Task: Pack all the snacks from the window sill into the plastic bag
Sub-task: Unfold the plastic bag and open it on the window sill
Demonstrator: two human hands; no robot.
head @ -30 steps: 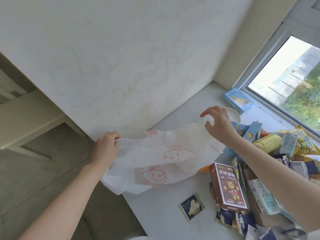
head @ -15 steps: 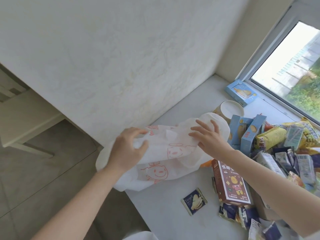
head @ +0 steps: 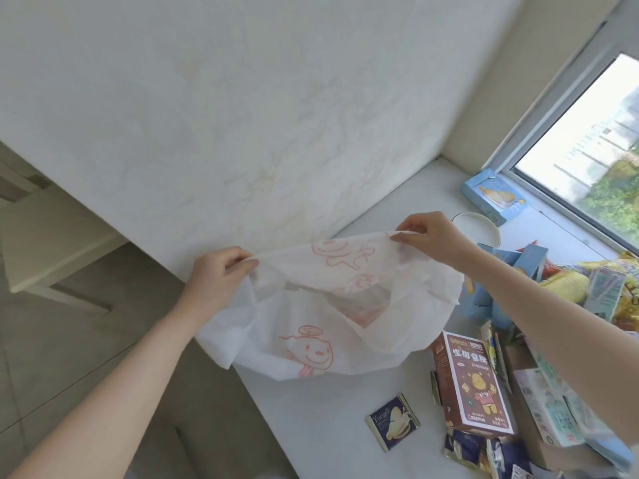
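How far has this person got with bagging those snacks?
Barely started. Both hands, left hand and right hand, pinch the plastic bag by its rim, holding its mouth open. No snack shows inside. Still on the window sill: the brown box, the dark packet, the blue box and the pile.

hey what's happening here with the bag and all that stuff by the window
A person is opening a white plastic bag over the window sill, getting ready to pack snacks. The left hand pinches one side of the bag's rim and the right hand pinches the other, pulling the mouth apart. Nothing can be seen inside it. The snacks lie on the sill, among them a brown box, a small dark blue packet and a light blue box by the window.
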